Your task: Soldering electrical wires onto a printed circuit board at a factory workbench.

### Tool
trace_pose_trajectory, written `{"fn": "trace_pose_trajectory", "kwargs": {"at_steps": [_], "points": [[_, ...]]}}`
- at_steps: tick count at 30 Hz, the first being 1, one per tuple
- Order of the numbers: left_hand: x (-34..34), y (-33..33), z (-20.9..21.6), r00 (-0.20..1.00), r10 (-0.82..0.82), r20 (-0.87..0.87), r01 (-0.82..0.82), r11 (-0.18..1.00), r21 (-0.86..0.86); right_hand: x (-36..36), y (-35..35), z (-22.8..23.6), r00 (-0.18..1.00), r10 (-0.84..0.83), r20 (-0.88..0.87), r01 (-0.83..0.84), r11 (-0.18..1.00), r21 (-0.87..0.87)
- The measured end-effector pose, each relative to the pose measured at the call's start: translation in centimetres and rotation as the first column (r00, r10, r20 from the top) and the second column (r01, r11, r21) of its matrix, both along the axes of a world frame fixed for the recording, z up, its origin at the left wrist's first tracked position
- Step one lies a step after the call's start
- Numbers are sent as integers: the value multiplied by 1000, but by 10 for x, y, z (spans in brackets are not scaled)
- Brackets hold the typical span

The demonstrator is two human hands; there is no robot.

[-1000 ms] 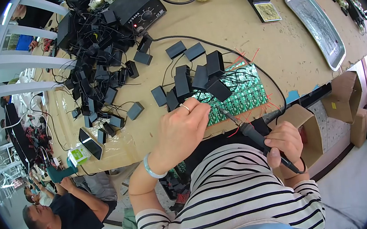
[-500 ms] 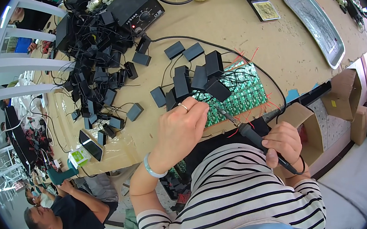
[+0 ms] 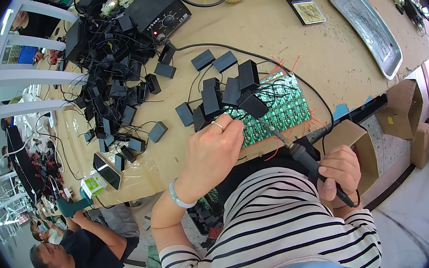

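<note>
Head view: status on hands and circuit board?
Right hand gripping soldering iron. Left hand at left end of green circuit board, hold hidden. Black boxes partly covering board.

Bright indoor light, bent fisheye edges

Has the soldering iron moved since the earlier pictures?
Yes: the soldering iron has shifted to the right, judged against the green circuit board.

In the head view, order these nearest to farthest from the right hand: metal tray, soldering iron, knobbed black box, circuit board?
1. Soldering iron, in the right hand.
2. Circuit board, ahead-left.
3. Metal tray, ahead-right.
4. Knobbed black box, far left.
</note>
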State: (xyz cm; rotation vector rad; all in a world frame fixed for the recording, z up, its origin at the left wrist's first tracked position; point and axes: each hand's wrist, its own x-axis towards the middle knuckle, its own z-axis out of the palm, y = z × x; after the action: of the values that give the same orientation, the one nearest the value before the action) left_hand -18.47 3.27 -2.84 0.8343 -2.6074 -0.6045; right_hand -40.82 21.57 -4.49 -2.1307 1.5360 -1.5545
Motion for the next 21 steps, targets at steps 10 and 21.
{"fn": "trace_pose_trajectory", "kwargs": {"at_steps": [10, 21], "points": [[-2, 1, 3, 999, -10, 34, 14, 994, -111, 1, 2, 2, 999, -38, 7, 38, 999, -14], [23, 20, 9, 992, -127, -11, 119, 952, -281, 0, 7, 2, 998, -67, 21, 68, 997, -25]]}}
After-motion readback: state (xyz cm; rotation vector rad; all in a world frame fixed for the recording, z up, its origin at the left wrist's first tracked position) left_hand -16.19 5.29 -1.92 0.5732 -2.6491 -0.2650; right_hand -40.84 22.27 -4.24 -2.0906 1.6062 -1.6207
